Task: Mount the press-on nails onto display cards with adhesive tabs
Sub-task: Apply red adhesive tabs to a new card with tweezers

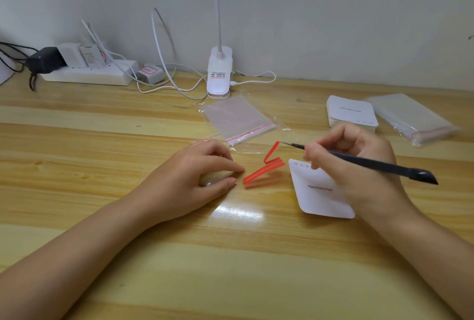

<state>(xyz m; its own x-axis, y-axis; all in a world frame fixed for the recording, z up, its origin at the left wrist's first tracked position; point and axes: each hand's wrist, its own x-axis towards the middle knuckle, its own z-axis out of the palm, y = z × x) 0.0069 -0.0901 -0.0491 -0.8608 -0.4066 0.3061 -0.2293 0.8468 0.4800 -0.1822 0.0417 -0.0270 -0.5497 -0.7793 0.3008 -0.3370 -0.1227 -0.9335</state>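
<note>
Red strip [264,168] lies loose; right hand [359,165] clamps the needle tool [369,163], left hand [195,178] relaxed; tip may snag it.

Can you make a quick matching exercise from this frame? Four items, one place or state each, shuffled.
Column 1:
1. black tool
2. red strip
3. single display card
4. card stack

Column 2:
A. lies folded in zigzag between the two hands
B. far right, beside a pack of clear bags
C. held in the right hand, thin tip pointing left
D. flat on the table, partly under the right hand

Pairs: 1-C, 2-A, 3-D, 4-B
</note>
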